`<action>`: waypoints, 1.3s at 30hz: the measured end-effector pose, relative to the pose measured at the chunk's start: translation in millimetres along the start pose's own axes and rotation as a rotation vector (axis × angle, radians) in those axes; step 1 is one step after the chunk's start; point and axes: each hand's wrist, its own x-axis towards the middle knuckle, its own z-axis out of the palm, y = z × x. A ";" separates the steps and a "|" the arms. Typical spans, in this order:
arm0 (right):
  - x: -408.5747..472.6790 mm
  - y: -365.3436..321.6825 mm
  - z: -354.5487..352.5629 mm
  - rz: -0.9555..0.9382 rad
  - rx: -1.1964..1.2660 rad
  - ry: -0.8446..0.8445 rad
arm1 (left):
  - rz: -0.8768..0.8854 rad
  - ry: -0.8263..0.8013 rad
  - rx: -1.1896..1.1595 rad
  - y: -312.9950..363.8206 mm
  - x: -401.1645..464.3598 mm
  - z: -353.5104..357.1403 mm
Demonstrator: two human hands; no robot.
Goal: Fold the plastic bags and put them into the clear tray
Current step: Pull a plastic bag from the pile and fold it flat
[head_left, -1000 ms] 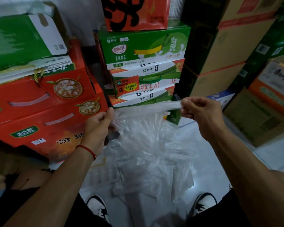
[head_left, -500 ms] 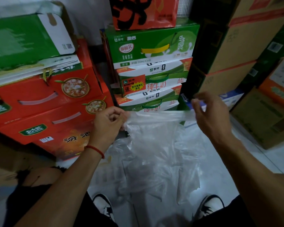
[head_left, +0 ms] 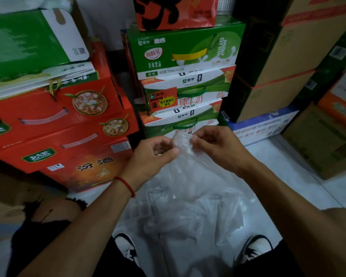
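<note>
Bag (head_left: 190, 176) pinched at top edge, both sets of fingers curled on it, hands nearly touching. Left hand (head_left: 152, 156) grips from left, thumb on plastic; right hand (head_left: 218, 148) nips top corner w/ fingertips. Rest of bag hangs down btwn forearms, crumpled, above pale floor (head_left: 288, 176) & sneakers (head_left: 128, 248). Red cord (head_left: 126, 184) on left wrist. Stacked cartons (head_left: 184, 76) just behind.

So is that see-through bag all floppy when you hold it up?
Probably very floppy: the thin clear plastic bag droops and crumples below both hands. Likely very light, since the left hand and right hand hold it by fingertip pinches. Possibly slippery.
</note>
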 end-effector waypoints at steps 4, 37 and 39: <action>-1.9 -0.9 2.0 0.001 -0.039 0.004 | 0.048 0.004 0.095 3.1 2.7 -0.4; 1.5 3.2 -8.5 0.096 0.201 0.461 | -0.044 0.336 -0.215 2.9 3.7 -9.7; 1.1 2.5 -8.8 0.081 0.195 0.446 | -0.078 0.341 -0.271 5.7 4.0 -10.0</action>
